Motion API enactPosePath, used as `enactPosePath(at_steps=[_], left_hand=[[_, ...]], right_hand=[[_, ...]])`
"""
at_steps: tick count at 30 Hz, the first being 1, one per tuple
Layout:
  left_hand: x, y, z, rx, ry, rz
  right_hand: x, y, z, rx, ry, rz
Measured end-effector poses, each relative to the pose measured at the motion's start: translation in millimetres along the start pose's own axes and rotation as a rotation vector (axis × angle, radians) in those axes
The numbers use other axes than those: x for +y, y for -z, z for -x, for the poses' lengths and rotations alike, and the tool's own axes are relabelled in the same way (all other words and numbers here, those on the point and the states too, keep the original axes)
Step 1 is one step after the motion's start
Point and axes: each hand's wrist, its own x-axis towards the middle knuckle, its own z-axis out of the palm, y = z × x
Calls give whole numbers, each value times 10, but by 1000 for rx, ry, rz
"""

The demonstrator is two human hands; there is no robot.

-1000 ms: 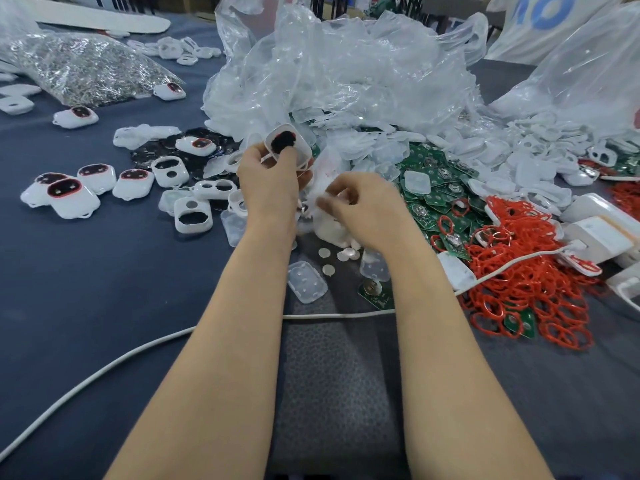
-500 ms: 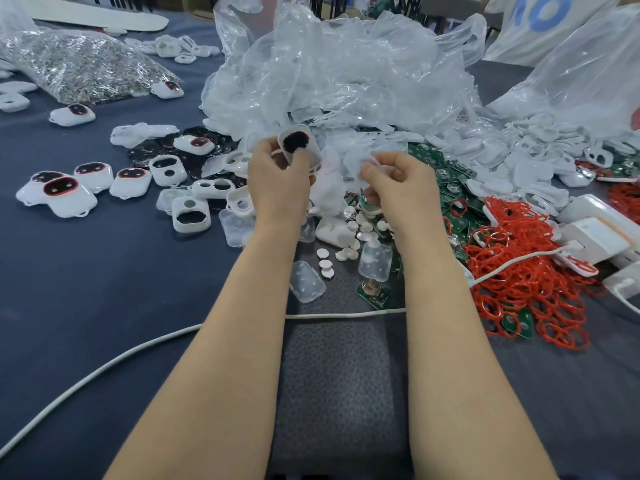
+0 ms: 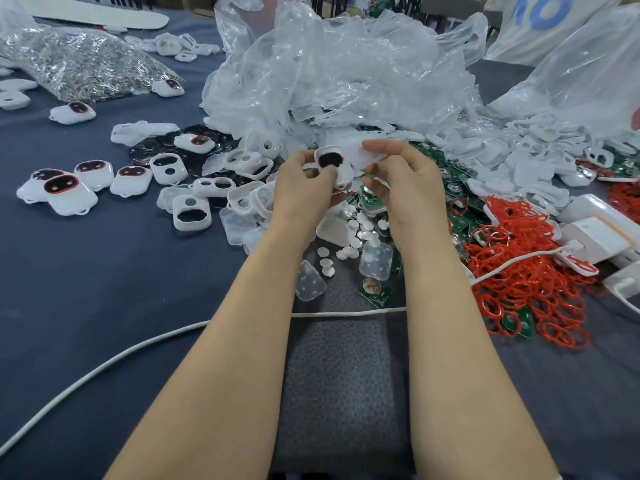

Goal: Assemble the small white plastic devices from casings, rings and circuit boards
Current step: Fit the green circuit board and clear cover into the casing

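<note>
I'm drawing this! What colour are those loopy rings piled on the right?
The rings are red; the head view shows them best.

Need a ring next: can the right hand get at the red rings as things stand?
Probably yes: the red rings lie uncovered just right of the right hand, with nothing between. But it pinches a clear piece, so it is occupied.
</note>
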Motion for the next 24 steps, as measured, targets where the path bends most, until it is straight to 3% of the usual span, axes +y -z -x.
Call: enactPosePath(at_steps=[8,24], left_hand=[[-17,12,-34,-5,-10,-27],[-65,27,-62,-13,-52,-99]], right_hand=[[43,10,21,18,110,243],[89,14,-7,142,45,125]])
